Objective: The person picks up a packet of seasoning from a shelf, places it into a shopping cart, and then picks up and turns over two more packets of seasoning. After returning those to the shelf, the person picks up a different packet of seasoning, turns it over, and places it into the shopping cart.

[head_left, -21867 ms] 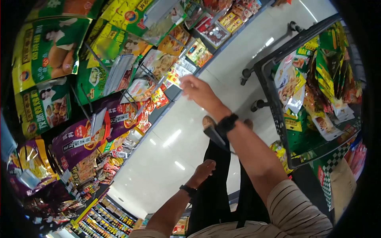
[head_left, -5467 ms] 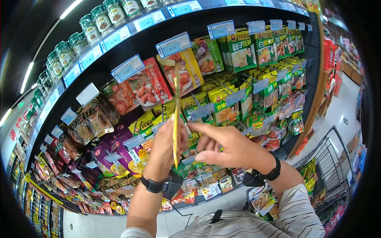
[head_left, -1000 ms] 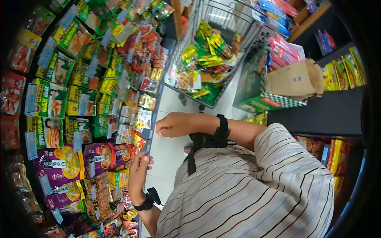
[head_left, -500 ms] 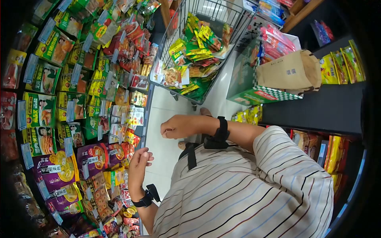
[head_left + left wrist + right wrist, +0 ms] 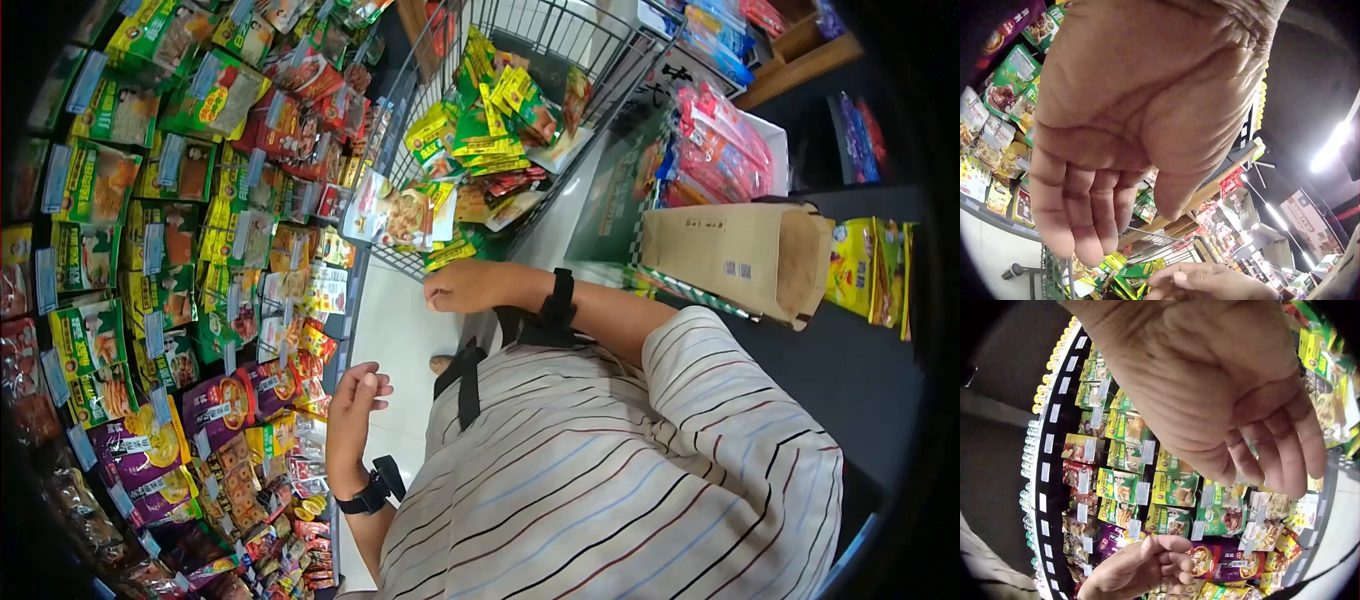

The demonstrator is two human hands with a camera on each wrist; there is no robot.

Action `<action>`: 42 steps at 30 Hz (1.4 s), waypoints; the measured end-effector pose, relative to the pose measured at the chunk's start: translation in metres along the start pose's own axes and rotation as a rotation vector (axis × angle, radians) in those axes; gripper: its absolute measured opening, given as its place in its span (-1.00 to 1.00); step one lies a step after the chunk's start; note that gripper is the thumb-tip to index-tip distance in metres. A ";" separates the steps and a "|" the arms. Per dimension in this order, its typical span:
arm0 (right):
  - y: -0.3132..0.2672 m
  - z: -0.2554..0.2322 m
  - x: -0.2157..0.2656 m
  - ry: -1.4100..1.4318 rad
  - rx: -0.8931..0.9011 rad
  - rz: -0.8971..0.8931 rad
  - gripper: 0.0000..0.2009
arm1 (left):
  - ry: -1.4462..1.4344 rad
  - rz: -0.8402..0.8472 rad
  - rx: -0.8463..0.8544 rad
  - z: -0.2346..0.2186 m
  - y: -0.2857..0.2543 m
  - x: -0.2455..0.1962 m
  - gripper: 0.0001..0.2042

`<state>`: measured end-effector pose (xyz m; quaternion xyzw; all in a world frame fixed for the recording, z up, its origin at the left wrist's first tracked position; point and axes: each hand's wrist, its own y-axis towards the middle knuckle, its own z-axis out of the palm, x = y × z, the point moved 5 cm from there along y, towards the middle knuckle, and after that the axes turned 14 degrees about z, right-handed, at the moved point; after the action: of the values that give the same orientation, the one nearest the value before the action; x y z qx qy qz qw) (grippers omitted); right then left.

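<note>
"Where is the left hand (image 5: 352, 418) hanging?"

"Near the purple packets (image 5: 208, 402) in the head view. Its grip is hanging loose, fingers bending slightly."

"And the right hand (image 5: 468, 287)?"

"It's hovering just beyond the near edge of the shopping cart (image 5: 402, 262), its grip hanging loose too, fingers gently curving."

"What's the cart holding?"

"Green-and-yellow packets (image 5: 485, 135) are lying heaped inside, and a brown paper bag (image 5: 735, 255) is resting off to the right."
</note>
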<state>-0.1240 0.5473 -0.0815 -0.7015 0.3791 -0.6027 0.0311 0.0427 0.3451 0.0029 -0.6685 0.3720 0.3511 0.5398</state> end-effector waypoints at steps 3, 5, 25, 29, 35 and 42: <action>0.001 -0.021 -0.019 -0.004 0.092 0.147 -0.71 | 0.002 -0.010 -0.045 0.016 0.004 -0.006 -0.63; 0.003 -0.030 -0.028 -0.011 0.086 0.132 -0.70 | 0.010 -0.018 -0.069 0.023 0.004 -0.009 -0.63; 0.045 -0.076 -0.090 0.300 0.164 0.305 -0.65 | -0.001 -0.120 -0.155 0.028 0.007 -0.002 -0.65; 0.070 -0.134 -0.136 0.613 0.200 0.148 -0.67 | 0.002 -0.159 -0.159 0.029 0.012 -0.003 -0.65; 0.086 -0.288 -0.181 0.858 -0.214 0.075 -0.65 | -0.008 -0.232 -0.174 0.036 0.017 0.000 -0.63; 0.126 -0.389 -0.213 0.853 -0.606 0.363 -0.79 | -0.012 -0.356 -0.179 0.045 0.030 0.000 -0.66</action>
<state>-0.5215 0.7401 -0.2138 -0.2963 0.6292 -0.6824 -0.2250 0.0134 0.3854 -0.0184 -0.7670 0.2121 0.2860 0.5338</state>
